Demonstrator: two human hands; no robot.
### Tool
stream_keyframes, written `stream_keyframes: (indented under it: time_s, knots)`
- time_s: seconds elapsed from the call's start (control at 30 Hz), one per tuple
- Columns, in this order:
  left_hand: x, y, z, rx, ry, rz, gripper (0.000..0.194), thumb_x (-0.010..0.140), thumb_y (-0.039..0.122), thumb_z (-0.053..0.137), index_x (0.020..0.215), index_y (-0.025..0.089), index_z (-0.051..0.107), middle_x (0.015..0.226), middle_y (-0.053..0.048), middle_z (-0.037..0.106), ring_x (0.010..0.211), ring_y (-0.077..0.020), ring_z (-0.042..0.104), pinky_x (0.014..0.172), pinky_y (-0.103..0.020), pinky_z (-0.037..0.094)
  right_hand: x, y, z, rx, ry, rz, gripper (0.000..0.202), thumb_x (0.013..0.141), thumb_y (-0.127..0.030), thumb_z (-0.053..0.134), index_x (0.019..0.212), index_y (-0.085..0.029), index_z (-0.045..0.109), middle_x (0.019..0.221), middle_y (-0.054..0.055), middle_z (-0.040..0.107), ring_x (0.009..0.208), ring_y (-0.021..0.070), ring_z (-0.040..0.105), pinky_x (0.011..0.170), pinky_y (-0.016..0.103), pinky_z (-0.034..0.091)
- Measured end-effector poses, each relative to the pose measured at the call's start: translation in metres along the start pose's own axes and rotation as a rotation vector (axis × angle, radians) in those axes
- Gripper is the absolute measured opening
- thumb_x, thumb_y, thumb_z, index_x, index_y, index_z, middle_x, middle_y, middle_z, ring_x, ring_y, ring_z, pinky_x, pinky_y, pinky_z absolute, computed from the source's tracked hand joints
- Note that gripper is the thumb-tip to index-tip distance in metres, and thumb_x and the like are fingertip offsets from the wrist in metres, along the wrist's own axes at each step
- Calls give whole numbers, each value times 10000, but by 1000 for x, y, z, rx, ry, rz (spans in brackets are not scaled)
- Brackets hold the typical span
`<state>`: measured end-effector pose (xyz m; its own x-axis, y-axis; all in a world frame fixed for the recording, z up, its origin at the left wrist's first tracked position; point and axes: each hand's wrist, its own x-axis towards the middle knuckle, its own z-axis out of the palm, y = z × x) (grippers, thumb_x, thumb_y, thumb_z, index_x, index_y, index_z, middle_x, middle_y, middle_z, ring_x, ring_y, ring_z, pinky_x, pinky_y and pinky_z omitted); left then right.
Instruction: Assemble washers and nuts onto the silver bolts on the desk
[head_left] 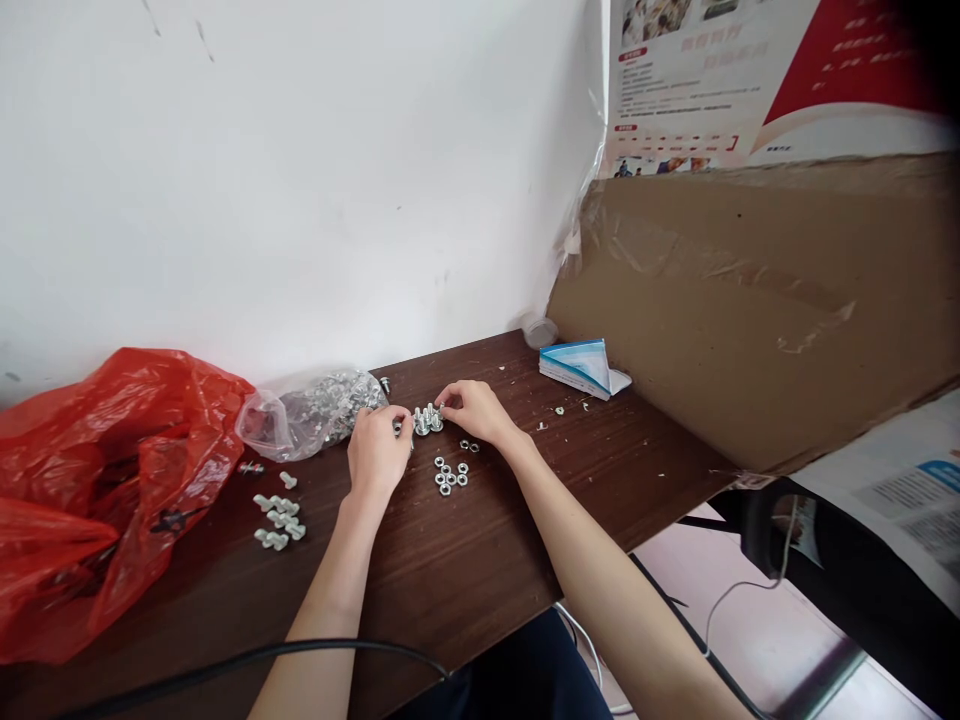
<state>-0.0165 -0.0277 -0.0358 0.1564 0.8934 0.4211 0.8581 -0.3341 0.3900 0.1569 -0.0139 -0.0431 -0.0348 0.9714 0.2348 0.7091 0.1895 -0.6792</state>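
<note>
Left hand [374,450] curls nearly closed, right hand [475,408] pinches beside upright bolts [428,420] on the counter [480,545]; what either holds, I cannot tell.

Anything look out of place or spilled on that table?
Pale scraps litter the table to the right of the right hand, like stray debris. A lone fastener lies beside the clear bag, apart from the groups.

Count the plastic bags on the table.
2: a red bag at the left, and a clear bag of small metal parts beside it, near the left hand. Another could be hidden behind the red bag.
</note>
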Motion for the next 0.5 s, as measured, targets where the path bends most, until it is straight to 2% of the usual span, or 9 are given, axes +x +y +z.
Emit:
stream_keyframes:
  time_s: [0.2, 0.5]
  knots:
    - [-3, 1, -3, 96, -46, -4, 170, 798, 216, 554, 761, 229, 719, 710, -82, 671, 857, -282, 570, 634, -313, 433, 0, 1, 1, 13, 1, -5, 154, 738, -146, 624, 823, -221, 728, 849, 13, 721, 739, 149, 634, 719, 249, 473]
    - [1, -2, 1, -64, -21, -7, 154, 818, 256, 575, 805, 227, 725, 828, -49, 717, 826, -245, 560, 717, -330, 444, -1, 3, -1, 11, -7, -15, 188, 732, -139, 631, 882, -208, 721, 853, 13, 725, 739, 145, 632, 717, 249, 465]
